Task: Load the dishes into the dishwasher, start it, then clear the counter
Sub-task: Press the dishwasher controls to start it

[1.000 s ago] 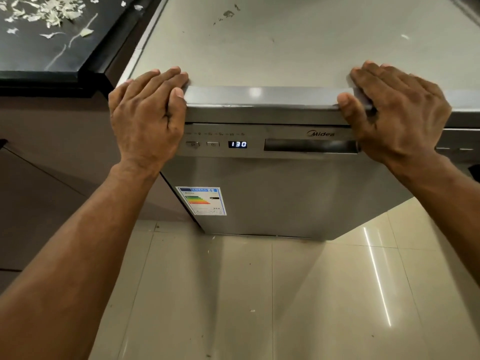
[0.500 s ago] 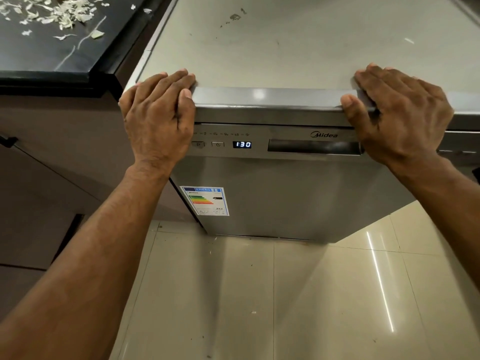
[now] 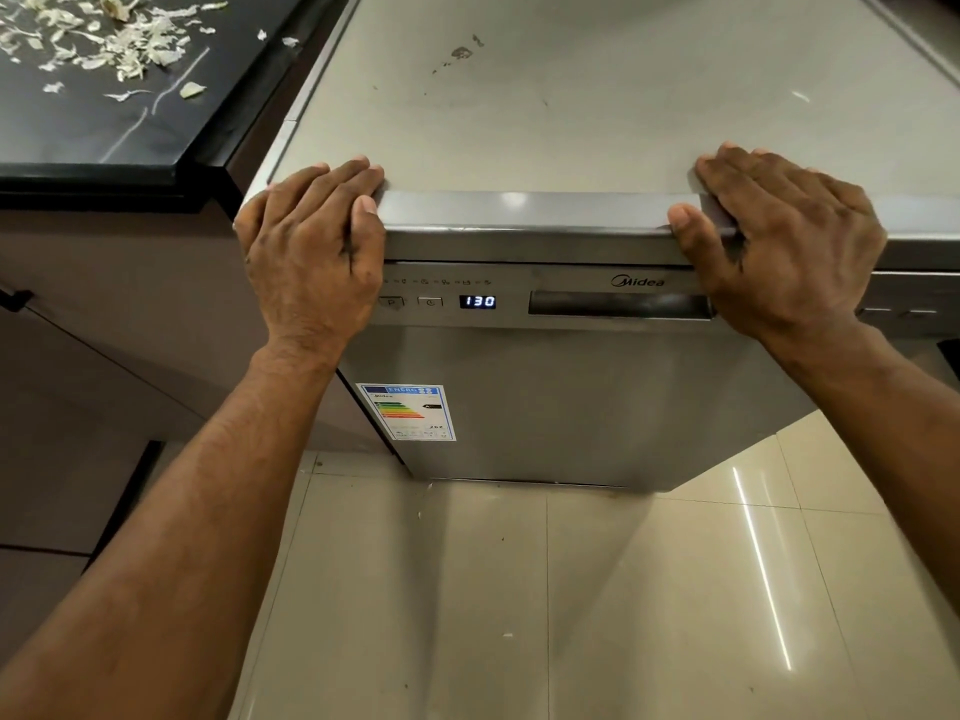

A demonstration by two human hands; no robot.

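Observation:
The steel dishwasher (image 3: 597,397) stands with its door closed, and its blue display (image 3: 477,301) reads 130. My left hand (image 3: 311,252) lies over the top front left corner, fingers flat on the lid and thumb along the front lip. My right hand (image 3: 779,241) rests on the same front edge farther right, fingers spread flat on top and thumb pressed against the lip above the door handle recess (image 3: 618,305). Neither hand holds anything. No dishes are in view.
A black counter (image 3: 104,127) at upper left carries several pale vegetable scraps (image 3: 119,44). Brown cabinet fronts (image 3: 104,330) run beneath it, left of the dishwasher. The dishwasher's grey top (image 3: 571,96) has small stains. Glossy beige floor tiles (image 3: 571,589) lie below.
Both hands stay on the dishwasher's top front edge. The view has drifted a little, so the dishwasher and hands sit slightly farther right and lower in frame.

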